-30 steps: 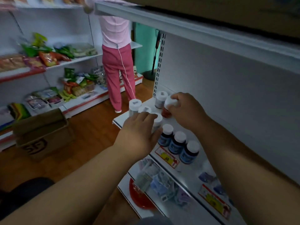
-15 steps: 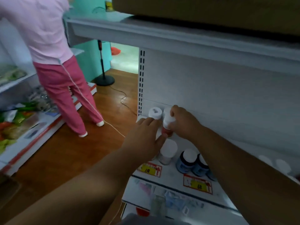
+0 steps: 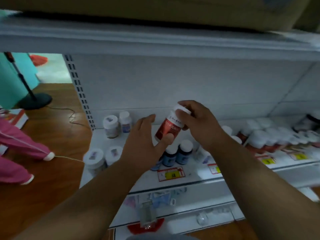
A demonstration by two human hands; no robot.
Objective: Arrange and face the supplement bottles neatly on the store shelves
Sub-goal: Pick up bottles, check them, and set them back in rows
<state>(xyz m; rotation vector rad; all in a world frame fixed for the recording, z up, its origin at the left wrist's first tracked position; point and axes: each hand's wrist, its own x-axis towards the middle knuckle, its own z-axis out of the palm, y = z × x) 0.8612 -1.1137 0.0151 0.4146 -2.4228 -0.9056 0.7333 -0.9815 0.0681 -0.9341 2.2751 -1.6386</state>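
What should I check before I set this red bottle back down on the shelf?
1. Hold on the red-label bottle: right hand curls round its white cap end, left hand has its thumb on the lower end. Ok.
2. Bottle upright: it is tilted, cap leaning right. Not ok.
3. Label facing front: red label faces the camera. Ok.
4. Landing spot: the blue-label bottles stand right below it; bare shelf shows in front near the yellow price tag. Cannot tell whether a gap is free behind.
5. Matching group: red-label stock sits farther right, blurred. Cannot tell whether it is the same product.
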